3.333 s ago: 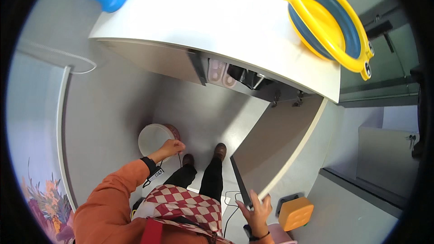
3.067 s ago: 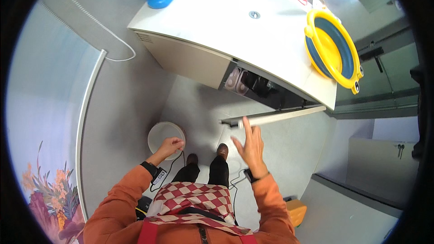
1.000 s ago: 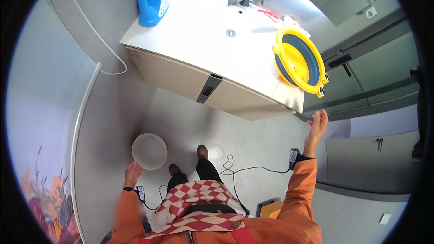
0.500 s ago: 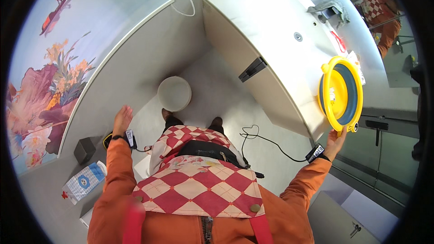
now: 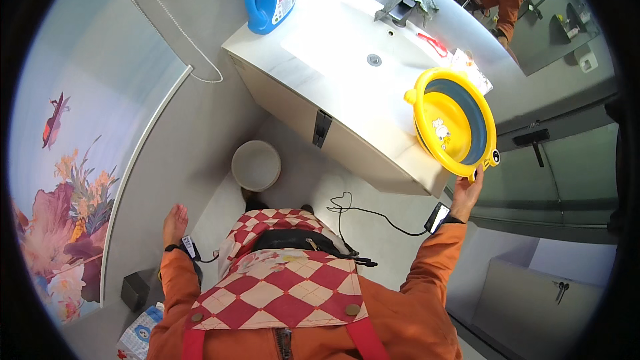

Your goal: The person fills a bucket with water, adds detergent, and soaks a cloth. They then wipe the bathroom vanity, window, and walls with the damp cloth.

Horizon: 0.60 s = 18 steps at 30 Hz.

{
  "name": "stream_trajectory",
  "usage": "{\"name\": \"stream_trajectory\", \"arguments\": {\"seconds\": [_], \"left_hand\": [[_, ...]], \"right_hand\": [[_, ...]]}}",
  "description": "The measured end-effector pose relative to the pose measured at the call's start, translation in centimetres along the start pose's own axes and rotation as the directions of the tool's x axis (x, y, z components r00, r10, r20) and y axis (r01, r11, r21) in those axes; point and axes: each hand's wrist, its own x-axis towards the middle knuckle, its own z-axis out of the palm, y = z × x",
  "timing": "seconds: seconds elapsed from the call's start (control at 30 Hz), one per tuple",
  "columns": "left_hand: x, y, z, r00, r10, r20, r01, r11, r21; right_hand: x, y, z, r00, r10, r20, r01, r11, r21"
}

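A yellow, animal-shaped basin (image 5: 457, 123) with a blue-grey inner wall is tilted at the right end of the white washstand counter. My right hand (image 5: 467, 193) grips its near rim, close to the eyes moulded on it; some fingers are hidden under the edge. Whether the basin's base touches the counter, I cannot tell. My left hand (image 5: 175, 225) hangs free at my left side, fingers stretched out, holding nothing.
Left of the basin lies the sink (image 5: 333, 47) with a cloth-draped faucet (image 5: 403, 10). A blue detergent jug (image 5: 263, 0) stands at the counter's far left. On the floor are a white bucket (image 5: 256, 165) and a black cable (image 5: 380, 221); a grey box (image 5: 135, 291) is at lower left.
My view has turned toward the washstand, so more of the counter, jug and mirror shows. My right hand keeps its hold on the basin's rim. The left hand stays open and free.
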Motion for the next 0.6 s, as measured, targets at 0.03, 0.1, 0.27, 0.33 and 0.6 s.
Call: {"name": "stream_trajectory", "arguments": {"seconds": [0.03, 0.1, 0.27, 0.33, 0.6], "left_hand": [[0.1, 0.7, 1.4, 1.000, -0.018, 0.000, 0.018, 1.000, 0.025], [0.6, 2.2, 5.3, 0.998, -0.010, 0.061, 0.003, 0.993, 0.119], [0.3, 5.5, 19.8, 0.982, -0.079, 0.173, -0.023, 0.852, 0.524], [0.0, 5.9, 26.5, 0.944, -0.115, 0.310, -0.132, 0.729, 0.672], [8.3, 1.6, 39.6, 0.827, -0.397, 0.398, -0.164, 0.506, 0.846]], "right_hand": [[-0.3, 0.0, 0.0, 0.999, 0.006, 0.038, -0.006, 1.000, 0.006], [-0.8, -0.1, -0.2, 0.999, 0.005, 0.039, -0.005, 1.000, 0.009], [-1.4, 0.2, -0.3, 0.999, -0.006, -0.049, 0.007, 1.000, 0.023], [-1.6, 0.0, 0.3, 0.997, 0.021, -0.080, -0.020, 1.000, 0.018], [-4.5, -2.3, 2.8, 0.989, 0.037, -0.141, -0.036, 0.999, 0.010]]}}
